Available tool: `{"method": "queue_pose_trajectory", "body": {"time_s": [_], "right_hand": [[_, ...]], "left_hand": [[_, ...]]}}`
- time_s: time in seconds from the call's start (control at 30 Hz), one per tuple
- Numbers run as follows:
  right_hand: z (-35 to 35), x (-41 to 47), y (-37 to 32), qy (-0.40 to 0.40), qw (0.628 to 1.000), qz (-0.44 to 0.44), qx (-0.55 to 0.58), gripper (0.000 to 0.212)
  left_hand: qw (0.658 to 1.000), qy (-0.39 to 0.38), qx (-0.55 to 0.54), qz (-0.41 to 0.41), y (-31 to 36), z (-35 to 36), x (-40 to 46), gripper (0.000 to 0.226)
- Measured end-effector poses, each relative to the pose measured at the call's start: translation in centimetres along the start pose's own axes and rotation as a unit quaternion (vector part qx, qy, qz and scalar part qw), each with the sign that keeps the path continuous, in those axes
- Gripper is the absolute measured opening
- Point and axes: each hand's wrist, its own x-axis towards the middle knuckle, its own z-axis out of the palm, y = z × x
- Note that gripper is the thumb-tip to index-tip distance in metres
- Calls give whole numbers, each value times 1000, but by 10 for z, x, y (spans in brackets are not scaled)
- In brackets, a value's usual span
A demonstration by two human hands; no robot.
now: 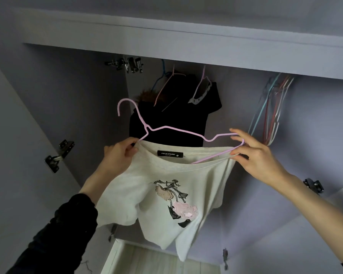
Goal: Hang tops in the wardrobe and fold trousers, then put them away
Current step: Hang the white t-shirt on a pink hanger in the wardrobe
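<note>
A white top (166,196) with a pink flower print and a black neck label hangs from a pink wire hanger (178,131) in front of the open wardrobe. My left hand (120,153) grips the top's left shoulder at the hanger's left end. My right hand (253,155) pinches the hanger's right end together with the collar edge. The hanger's hook points up and left, free of any rail. The right half of the hanger sits inside the neck opening.
A black garment (178,115) hangs behind on pink and blue hangers. A bunch of bare coloured hangers (271,109) hangs at the right. Clip hangers (127,65) hang at upper left. Open wardrobe doors with hinges (57,157) stand on both sides. A pale drawer (158,262) lies below.
</note>
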Motion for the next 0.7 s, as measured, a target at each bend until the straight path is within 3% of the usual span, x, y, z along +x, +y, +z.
{"method": "queue_pose_trajectory", "body": {"time_s": [0.23,0.43,0.6,0.7], "right_hand": [[14,-6,1,-21,998,-14,52,7],[16,-17,25,-190,977,94,8,13],[7,-18,27,-238,961,138,-15,17],[-2,-14,17,-250,960,109,-59,20]], "left_hand": [[997,64,-42,30,0,-14,5,19],[990,86,105,33,-10,-2,2,25],[982,79,153,81,-18,7,-14,23],[971,61,201,114,-18,5,-14,25]]}}
